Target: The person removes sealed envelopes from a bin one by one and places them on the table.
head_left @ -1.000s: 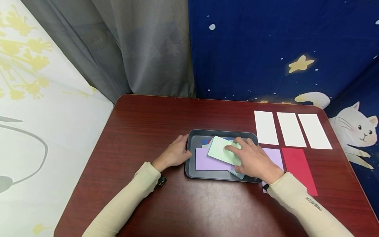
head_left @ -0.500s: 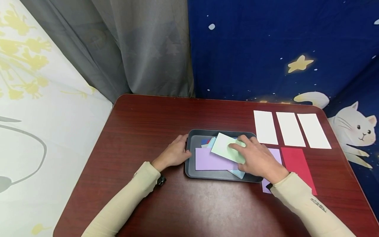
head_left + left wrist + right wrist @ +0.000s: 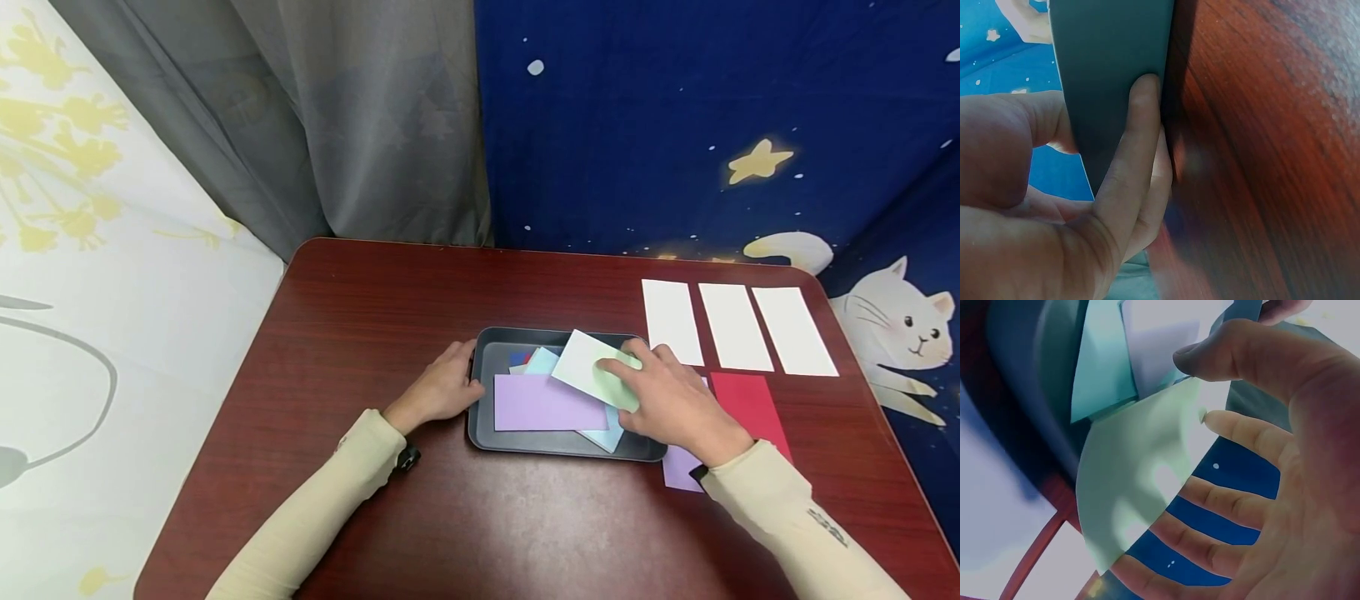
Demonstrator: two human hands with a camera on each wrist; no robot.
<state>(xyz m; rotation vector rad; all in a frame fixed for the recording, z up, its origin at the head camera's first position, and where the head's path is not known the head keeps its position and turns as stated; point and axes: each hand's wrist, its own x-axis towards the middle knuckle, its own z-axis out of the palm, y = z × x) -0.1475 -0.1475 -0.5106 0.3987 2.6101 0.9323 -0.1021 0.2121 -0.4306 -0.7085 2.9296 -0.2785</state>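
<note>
My right hand (image 3: 671,402) pinches a pale green sheet of paper (image 3: 592,360) between thumb and fingers. The sheet tilts above the right half of a dark grey tray (image 3: 484,437), bending slightly in the right wrist view. Under it in the tray lie a purple sheet (image 3: 547,404), a light blue sheet (image 3: 609,435) and a bit of blue and red paper (image 3: 517,359). My left hand (image 3: 441,385) holds the tray's left end. In the left wrist view its fingers lie on both sides of the tray wall (image 3: 1107,50).
Three white sheets (image 3: 671,321) lie in a row at the table's back right. A red sheet (image 3: 753,408) and a second purple sheet (image 3: 681,471), partly under my right arm, lie right of the tray. Curtains (image 3: 397,125) hang behind the brown table (image 3: 375,292).
My right hand has moved to the right with the pale green sheet, lifting its far edge and uncovering more of the purple and light blue sheets. The left hand has stayed put.
</note>
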